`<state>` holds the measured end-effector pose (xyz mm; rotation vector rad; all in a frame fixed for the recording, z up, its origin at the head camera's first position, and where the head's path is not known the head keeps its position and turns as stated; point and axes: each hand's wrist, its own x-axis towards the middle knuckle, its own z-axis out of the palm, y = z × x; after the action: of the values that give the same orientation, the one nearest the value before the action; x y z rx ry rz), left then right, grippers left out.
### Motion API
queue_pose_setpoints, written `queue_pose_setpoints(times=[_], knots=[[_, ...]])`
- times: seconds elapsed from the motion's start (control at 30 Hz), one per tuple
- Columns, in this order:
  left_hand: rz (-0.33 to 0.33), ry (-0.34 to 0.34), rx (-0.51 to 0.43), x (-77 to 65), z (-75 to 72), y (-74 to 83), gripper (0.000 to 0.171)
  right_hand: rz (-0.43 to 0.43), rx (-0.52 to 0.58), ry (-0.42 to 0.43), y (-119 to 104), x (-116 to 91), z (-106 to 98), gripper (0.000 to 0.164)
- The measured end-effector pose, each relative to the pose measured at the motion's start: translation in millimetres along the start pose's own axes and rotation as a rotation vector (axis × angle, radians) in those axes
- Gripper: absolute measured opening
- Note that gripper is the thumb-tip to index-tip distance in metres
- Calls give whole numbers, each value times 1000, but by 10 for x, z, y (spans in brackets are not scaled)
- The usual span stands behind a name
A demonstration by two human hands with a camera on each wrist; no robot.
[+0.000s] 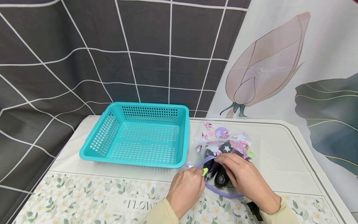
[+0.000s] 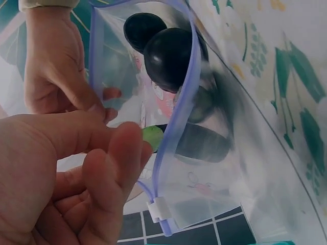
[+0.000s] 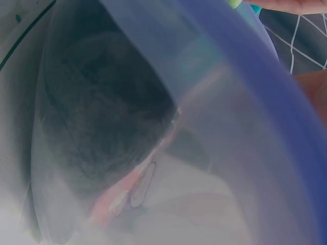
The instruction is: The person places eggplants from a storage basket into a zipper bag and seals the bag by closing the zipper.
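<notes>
A clear slider zip bag with pink and purple cartoon prints lies on the table, its purple-rimmed mouth facing me and held apart. Inside are several dark, glossy eggplants. At the mouth my left hand pinches the light green stem end of one eggplant, whose dark body lies partly behind the rim. My right hand pinches the bag's upper purple rim; its fingertips are partly hidden in the head view. The white slider sits at one end of the zip. In the right wrist view the bag's film blurs a dark eggplant.
A turquoise perforated basket stands left of the bag, with nothing in it. The table has a floral cloth strip along the front. Behind hang a dark checked curtain and a pale flower-print one.
</notes>
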<state>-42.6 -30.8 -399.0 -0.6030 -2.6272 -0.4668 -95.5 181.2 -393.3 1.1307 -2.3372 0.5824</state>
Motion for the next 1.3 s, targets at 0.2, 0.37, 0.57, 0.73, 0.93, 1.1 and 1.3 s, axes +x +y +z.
queue_pose_setpoints(times=[0.2, 0.37, 0.57, 0.73, 0.93, 1.1, 1.3], knots=[[10, 16, 12, 5, 43, -15, 6, -6, -7, 4, -1, 11, 1, 46], [8, 17, 18, 9, 75, -19, 6, -2, -9, -1, -3, 14, -3, 46], [-7, 30, 11, 18, 96, -18, 8, 3, -13, -3, -6, 8, -9, 46], [-17, 48, -8, 26, 99, -15, 8, 2, -11, -3, -5, 12, -9, 47], [-7, 46, -10, 31, 98, -14, 10, 0, -7, 0, -2, 21, -8, 46], [-5, 31, -2, 30, 101, -13, 7, 0, -5, 0, -3, 13, -6, 46], [-4, 32, -6, 23, 101, -7, 8, 5, -3, -3, -2, 8, -2, 47]])
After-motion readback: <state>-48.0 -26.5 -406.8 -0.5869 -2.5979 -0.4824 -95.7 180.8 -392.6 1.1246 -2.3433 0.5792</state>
